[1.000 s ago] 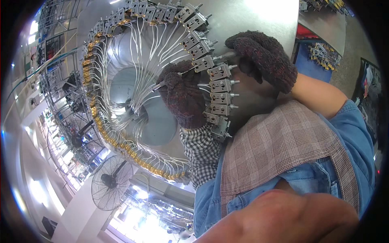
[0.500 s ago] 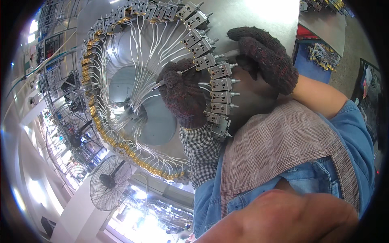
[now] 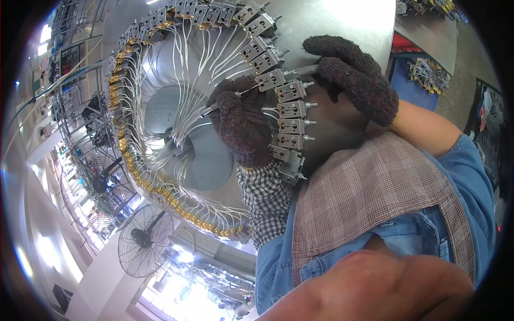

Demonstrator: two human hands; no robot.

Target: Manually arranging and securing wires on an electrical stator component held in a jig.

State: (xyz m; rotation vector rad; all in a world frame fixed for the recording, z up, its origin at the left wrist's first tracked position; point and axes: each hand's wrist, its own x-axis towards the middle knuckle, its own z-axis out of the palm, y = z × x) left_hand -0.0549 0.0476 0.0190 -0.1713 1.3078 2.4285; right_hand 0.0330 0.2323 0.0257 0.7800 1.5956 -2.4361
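My left hand (image 3: 242, 123), in a dark knitted glove, is closed on a slim metal rod (image 3: 250, 89). The rod's thin end points at one metal clamp block (image 3: 271, 80) in a curved row; a metal tip (image 3: 208, 111) shows at the glove's other side. My right hand (image 3: 354, 75), gloved alike, is closed round a grey cylindrical tool (image 3: 307, 70) that lines up with the stud of that same block. Its fingers hide most of the tool. White wires (image 3: 184, 69) run from the blocks toward the middle of the round metal table (image 3: 348, 27).
Brass-coloured fittings (image 3: 160, 193) follow the table's far left rim. A large fan (image 3: 141, 238) stands beyond it. At the right, a bundle of wired parts (image 3: 428, 75) lies on a blue surface (image 3: 404, 85), beside another metal tabletop (image 3: 428, 40).
My right hand has shifted slightly to the right and turned a little on the tool. The ring of blocks has moved up slightly in the picture. My left hand keeps its grip.
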